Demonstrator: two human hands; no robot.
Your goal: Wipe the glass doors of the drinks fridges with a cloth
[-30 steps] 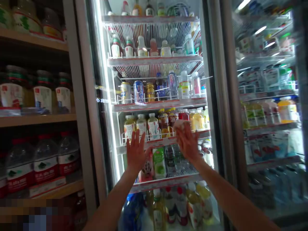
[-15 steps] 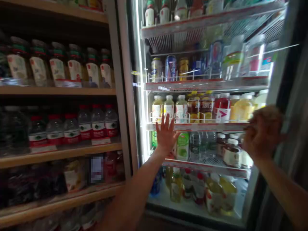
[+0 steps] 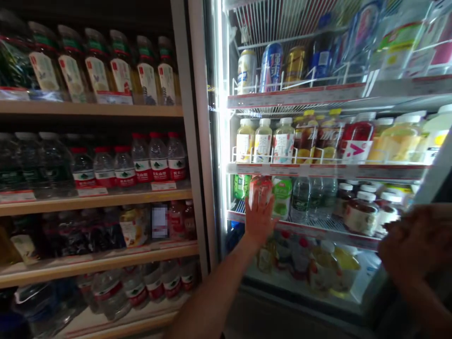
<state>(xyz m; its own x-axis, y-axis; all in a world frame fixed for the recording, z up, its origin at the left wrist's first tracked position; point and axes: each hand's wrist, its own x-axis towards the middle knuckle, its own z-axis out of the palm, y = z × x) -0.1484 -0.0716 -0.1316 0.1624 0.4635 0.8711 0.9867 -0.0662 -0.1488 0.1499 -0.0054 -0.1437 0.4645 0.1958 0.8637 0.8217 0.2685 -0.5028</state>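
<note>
My left hand (image 3: 260, 217) is stretched out, fingers spread and with nothing in them, in front of a lit drinks fridge. It overlaps a bottle with a red label (image 3: 260, 184) and stands close beside a green-labelled bottle (image 3: 281, 195). Whether it touches a bottle or glass, I cannot tell. At the fridge's right side, my right hand (image 3: 406, 256) is closed, dark and blurred. Something brownish and crumpled shows at its fingers, too unclear to name. Jars with white lids (image 3: 362, 214) are on the shelf to its left.
Wooden shelves (image 3: 106, 205) on the left hold rows of bottles, including red-capped water bottles (image 3: 158, 157). A frame post (image 3: 197, 141) separates them from the fridge. Wire-fronted fridge shelves hold cans (image 3: 271, 68) and juice bottles (image 3: 360, 136). Larger bottles (image 3: 325, 270) stand at the bottom.
The view has come closer and swung, so the upper shelves sit higher in the picture. My left hand has moved lower against the shelves, onto the red-labelled bottle's spot. My right hand has shifted right and down.
</note>
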